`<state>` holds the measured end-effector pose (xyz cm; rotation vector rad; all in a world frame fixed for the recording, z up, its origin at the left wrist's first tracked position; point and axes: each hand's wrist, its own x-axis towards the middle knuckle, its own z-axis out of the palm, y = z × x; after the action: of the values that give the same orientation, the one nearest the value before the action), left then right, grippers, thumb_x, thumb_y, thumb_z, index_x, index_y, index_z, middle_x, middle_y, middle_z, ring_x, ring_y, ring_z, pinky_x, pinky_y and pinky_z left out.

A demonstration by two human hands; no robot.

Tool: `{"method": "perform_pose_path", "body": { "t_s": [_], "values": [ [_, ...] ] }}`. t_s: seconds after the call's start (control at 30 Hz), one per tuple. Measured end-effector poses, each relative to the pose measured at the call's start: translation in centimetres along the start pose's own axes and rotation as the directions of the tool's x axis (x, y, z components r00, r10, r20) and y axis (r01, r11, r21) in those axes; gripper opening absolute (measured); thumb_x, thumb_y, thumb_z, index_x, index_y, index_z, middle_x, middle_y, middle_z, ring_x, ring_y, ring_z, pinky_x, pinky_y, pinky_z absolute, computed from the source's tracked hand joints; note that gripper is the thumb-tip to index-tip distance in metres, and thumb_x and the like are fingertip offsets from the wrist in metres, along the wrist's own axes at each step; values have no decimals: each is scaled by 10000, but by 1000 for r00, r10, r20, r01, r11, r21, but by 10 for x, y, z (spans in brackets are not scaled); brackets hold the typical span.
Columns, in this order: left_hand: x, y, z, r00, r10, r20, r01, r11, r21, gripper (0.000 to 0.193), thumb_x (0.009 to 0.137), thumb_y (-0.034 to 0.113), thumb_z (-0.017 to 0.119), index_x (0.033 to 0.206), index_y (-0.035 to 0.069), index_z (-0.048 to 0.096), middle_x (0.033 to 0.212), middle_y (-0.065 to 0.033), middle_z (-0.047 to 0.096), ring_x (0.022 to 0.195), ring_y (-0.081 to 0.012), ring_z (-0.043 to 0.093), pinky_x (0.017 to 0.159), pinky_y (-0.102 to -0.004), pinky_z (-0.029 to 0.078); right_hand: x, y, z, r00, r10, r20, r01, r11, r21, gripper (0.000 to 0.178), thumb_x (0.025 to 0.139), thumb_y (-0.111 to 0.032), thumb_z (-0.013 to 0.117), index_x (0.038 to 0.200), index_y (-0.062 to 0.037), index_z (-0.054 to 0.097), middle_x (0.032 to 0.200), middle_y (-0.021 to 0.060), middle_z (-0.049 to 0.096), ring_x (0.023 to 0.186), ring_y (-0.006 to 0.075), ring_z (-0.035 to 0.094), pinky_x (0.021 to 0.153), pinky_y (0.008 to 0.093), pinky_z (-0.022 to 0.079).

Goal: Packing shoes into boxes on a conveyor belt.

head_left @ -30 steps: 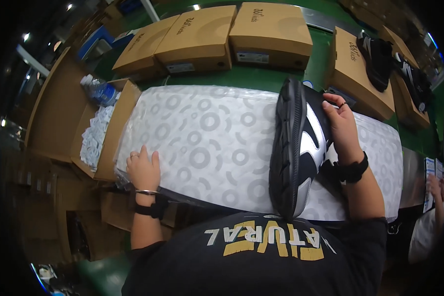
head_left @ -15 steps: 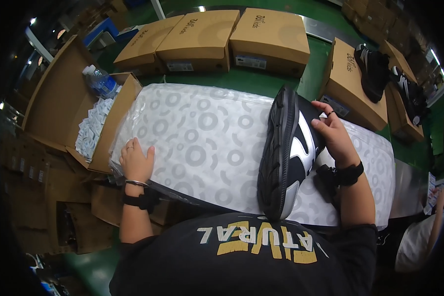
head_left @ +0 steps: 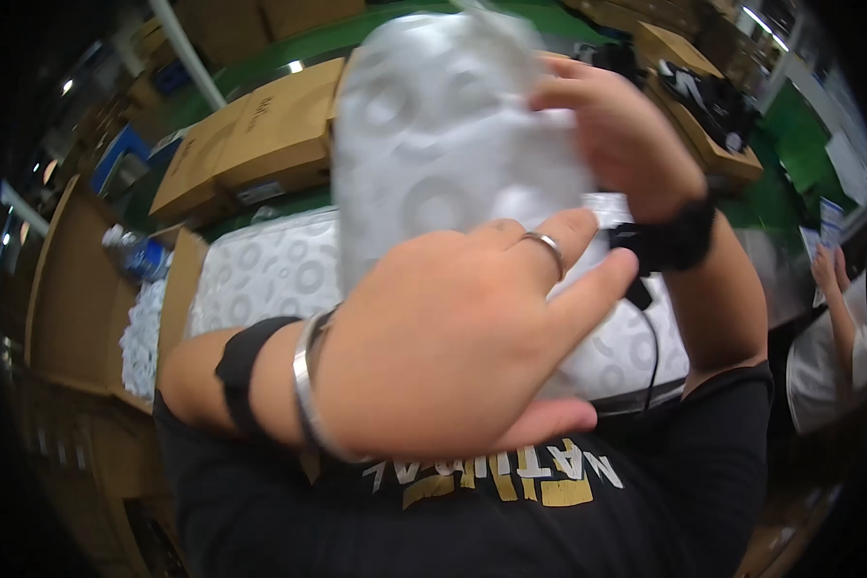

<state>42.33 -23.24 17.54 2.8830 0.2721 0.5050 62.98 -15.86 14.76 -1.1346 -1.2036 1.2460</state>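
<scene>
- Head view is showing both hands raised close to the camera, gripping a bundle of white tissue paper with grey ring prints.
- Left hand is clasping the bundle's lower part — a ring is sitting on one finger.
- Right hand is pinching its upper right side.
- Below, more printed paper is covering the tabletop — brown cardboard boxes are lining its far edge.

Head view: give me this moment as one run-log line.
left hand: grips wrapped bundle | right hand: grips bundle's far side | bundle: raised near camera | below: patterned paper sheet
</scene>
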Motion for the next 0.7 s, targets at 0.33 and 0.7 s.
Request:
{"method": "perform_pose_path", "body": {
  "t_s": [0.33, 0.7],
  "values": [
    [26, -116, 101, 971, -71, 227, 28, 982, 188, 573, 725, 530, 540, 1164, 162, 523, 1248, -206, 433, 1200, -415, 319, 980, -554, 168, -85, 96, -165, 657, -101, -747, -4, 991, -137, 488, 712, -71, 572, 1172, 6, 430, 809, 65, 524, 701, 128, 517, 599, 250, 420],
    [30, -104, 117, 956, -129, 264, 88, 983, 162, 563, 715, 515, 524, 1183, 203, 504, 1284, -157, 413, 1221, -409, 286, 982, -573, 155, 109, 96, -214, 798, -396, -454, 253, 905, -343, 478, 676, -185, 739, 1064, -13, 520, 1001, 104, 574, 895, 174, 543, 811, 295, 428]
  ]
}}
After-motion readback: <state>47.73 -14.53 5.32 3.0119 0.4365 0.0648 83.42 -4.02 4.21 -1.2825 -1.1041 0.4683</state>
